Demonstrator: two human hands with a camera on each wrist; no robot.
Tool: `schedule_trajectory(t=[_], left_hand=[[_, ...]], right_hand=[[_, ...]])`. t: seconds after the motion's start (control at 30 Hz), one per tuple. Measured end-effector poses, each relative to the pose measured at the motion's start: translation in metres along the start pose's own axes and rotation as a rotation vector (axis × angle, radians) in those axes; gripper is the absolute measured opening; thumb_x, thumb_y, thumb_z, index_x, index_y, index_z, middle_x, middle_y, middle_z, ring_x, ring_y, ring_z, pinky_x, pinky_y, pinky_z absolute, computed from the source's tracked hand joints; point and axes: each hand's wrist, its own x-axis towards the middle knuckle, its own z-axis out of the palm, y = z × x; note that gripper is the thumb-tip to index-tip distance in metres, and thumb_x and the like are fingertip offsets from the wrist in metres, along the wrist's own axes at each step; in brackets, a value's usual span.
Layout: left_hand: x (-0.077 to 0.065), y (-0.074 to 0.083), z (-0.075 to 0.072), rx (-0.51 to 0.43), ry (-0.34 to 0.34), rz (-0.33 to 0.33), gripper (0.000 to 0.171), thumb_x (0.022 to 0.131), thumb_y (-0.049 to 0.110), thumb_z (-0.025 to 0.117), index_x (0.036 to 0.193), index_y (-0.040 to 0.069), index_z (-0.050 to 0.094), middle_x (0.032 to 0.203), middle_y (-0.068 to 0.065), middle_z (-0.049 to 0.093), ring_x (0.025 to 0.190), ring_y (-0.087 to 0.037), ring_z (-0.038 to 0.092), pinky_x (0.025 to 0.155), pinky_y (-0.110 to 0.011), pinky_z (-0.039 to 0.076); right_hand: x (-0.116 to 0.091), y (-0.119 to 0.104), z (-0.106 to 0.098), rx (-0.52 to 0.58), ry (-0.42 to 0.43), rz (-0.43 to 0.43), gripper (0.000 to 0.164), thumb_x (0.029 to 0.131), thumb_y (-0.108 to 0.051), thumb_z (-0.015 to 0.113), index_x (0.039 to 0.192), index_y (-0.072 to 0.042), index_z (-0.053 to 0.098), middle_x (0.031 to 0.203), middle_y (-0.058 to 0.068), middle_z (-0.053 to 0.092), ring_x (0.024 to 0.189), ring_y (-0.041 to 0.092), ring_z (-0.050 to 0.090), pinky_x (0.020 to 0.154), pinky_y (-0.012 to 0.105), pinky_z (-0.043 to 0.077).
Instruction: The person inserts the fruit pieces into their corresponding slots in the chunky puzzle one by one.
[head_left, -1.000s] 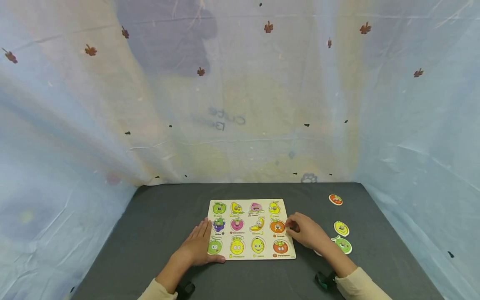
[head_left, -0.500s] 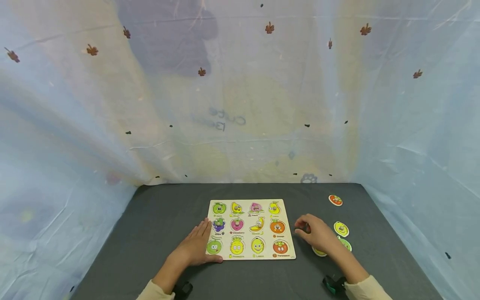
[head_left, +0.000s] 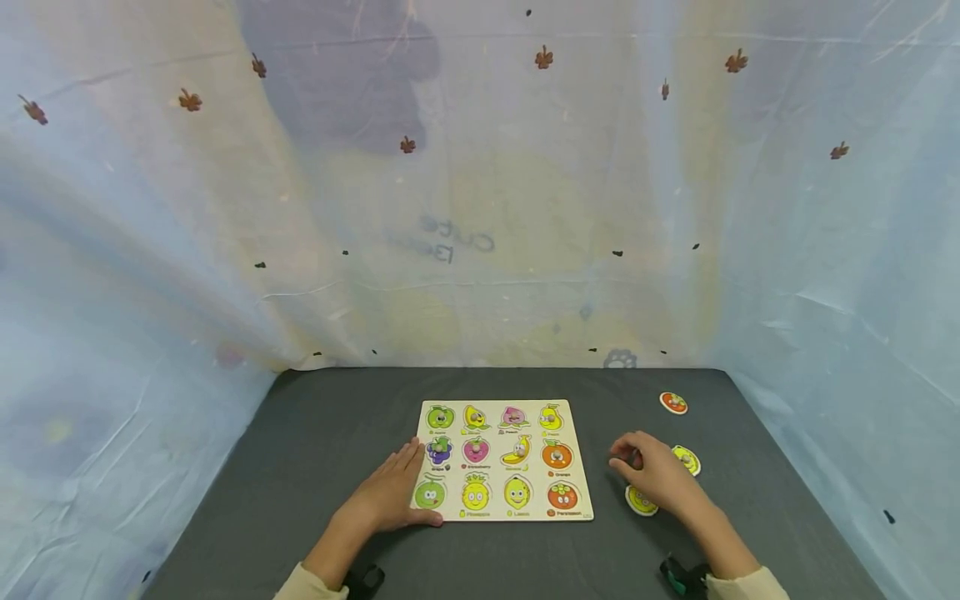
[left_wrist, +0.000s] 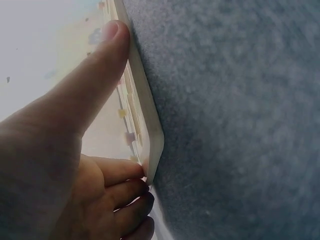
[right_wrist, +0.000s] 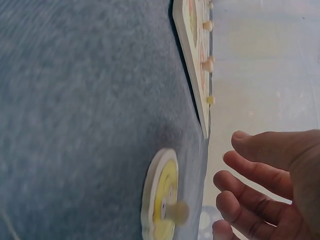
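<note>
In the head view, a cream fruit puzzle board (head_left: 538,492) lies on a dark cloth-covered table (head_left: 337,417), its far edge nearer the table's far edge than its near edge is to the bottom of the view. Fruit pictures fill it in three rows of four. The left hand (head_left: 386,500) rests at the board's left edge, fingers straight, with the thumb stretched along the near edge by the near left corner. The right hand (head_left: 652,471) is just off the board's right edge, its fingers loosely bent. Around it are loose pieces: a yellow round piece (head_left: 641,502) just below the hand, a second yellow piece (head_left: 687,460) partly hidden behind it, and a red-orange piece (head_left: 673,403) toward the table's far right corner. A pale patterned sheet (head_left: 480,208) hangs beyond the table's far edge. In the left wrist view, the thumb lies over the board's near edge, while the other fingers line up beside the rounded corner. In the right wrist view, thumb and fingers are apart with nothing between them, and a knobbed yellow piece stands clear of them; more knobs (right_wrist: 208,63) rise from the board.
</note>
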Motion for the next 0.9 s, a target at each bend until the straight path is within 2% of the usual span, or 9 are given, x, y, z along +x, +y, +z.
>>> schedule_trajectory(t=[0.27, 0.9], left_hand=[[-0.002, 0.004, -0.001, 0.019, 0.031, 0.005, 0.126, 0.077, 0.062, 0.092, 0.163, -0.009, 0.033, 0.173, -0.027, 0.028, 0.16, -0.039, 0.031, 0.129, -0.054, 0.029], [-0.004, 0.007, -0.002, 0.024, 0.036, -0.005, 0.125, 0.077, 0.06, 0.093, 0.163, -0.01, 0.033, 0.172, -0.028, 0.029, 0.16, -0.04, 0.031, 0.129, -0.054, 0.029]], right_hand=[[-0.006, 0.007, -0.006, 0.0, 0.012, 0.023, 0.01, 0.099, -0.016, 0.08, 0.106, -0.011, 0.076, 0.093, -0.003, 0.062, 0.074, 0.013, 0.049, 0.062, 0.029, 0.042], [-0.019, 0.024, -0.023, -0.006, 0.039, 0.078, 0.012, 0.099, -0.016, 0.079, 0.108, -0.009, 0.075, 0.096, -0.001, 0.064, 0.076, 0.014, 0.051, 0.065, 0.032, 0.044]])
